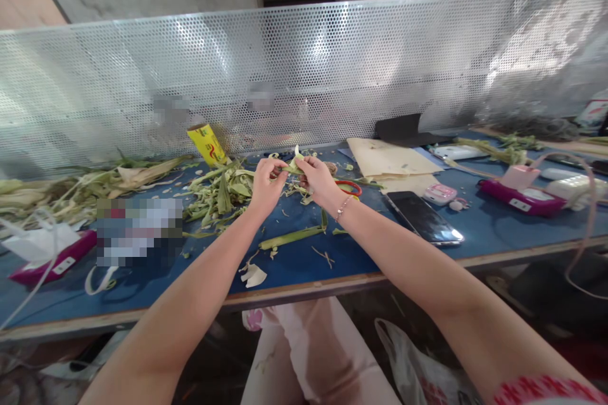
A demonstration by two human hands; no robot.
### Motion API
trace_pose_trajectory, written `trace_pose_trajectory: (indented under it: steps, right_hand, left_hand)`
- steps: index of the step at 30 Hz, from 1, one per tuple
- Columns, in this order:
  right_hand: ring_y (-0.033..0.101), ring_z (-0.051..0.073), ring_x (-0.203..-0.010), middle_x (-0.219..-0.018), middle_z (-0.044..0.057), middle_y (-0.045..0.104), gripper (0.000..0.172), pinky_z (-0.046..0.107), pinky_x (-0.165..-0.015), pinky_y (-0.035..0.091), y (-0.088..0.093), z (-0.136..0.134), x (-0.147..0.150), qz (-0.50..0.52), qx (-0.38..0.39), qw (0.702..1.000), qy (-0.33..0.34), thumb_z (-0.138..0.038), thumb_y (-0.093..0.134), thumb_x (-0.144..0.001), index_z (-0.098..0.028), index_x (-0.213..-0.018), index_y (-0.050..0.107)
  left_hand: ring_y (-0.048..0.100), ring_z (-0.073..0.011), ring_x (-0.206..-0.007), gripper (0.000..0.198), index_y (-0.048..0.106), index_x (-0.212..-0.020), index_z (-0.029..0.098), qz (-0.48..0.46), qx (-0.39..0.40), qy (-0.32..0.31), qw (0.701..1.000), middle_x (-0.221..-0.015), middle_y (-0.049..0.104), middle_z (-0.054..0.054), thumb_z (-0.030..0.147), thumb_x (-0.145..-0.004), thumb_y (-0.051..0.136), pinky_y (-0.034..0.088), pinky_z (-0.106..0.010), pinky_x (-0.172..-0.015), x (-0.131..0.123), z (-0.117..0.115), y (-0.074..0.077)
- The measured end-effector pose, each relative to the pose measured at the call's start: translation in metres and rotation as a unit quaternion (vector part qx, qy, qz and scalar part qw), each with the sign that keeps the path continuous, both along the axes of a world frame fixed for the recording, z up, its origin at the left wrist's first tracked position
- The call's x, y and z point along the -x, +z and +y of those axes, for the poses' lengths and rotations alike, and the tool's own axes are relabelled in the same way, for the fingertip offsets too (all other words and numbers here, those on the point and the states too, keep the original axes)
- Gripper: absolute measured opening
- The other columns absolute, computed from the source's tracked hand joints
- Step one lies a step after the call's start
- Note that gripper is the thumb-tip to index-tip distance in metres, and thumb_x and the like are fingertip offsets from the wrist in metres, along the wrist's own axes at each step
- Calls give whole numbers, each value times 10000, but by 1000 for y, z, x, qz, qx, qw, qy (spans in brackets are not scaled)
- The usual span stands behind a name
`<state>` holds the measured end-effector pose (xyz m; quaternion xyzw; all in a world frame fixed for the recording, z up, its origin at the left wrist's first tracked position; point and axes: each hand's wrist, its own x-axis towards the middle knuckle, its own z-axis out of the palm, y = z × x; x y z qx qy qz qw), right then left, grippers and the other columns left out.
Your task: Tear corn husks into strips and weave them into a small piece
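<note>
Both hands meet over the blue table [190, 291], near its middle. My left hand [268, 182] is closed, its fingertips pinched on one end of a small pale green leaf piece [295, 164]. From the other side my right hand [316, 178], with a thin bracelet at the wrist, pinches the same piece. A pale tip sticks up between the hands. A heap of green leaf scraps [225, 193] lies just left of my left hand. Below the hands, a long green stalk [292, 238] rests on the table. A red and yellow ring [350, 187] lies beside my right wrist.
A yellow box [208, 144] stands behind the heap, before a perforated metal screen [304, 69]. Dried husks [137, 177] spread at the left. A black phone [422, 218], brown paper [389, 159] and magenta power strips [522, 197] lie on the table. Cables run at both sides.
</note>
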<state>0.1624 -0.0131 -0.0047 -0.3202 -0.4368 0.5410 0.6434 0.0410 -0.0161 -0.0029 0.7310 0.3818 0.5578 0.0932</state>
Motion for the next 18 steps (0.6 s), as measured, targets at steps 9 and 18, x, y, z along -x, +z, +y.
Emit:
trace_pose_trajectory:
  steps: [9,18]
  right_hand:
    - [288,21,-395,-497,-93,358,230,184,-381,225,3,-5,0,-6,3,1000,-25,-335,594,-680,-187,-642,422]
    - [317,28,-420,-503,-78,371,249,194,-387,254,6,-9,0,-14,22,999,25,-324,654,-621,-175,-596,456]
  left_hand:
    - [485,-95,-652,98,518,-785,184,-32,43,-31,998,-748,520,-2,187,-697,560,407,-238,-624,-4,2,-5]
    - [441,-78,-526,80,506,-630,167,-99,89,14,991,-569,494,36,194,-658,576,381,-226,-533,-7,-6,2]
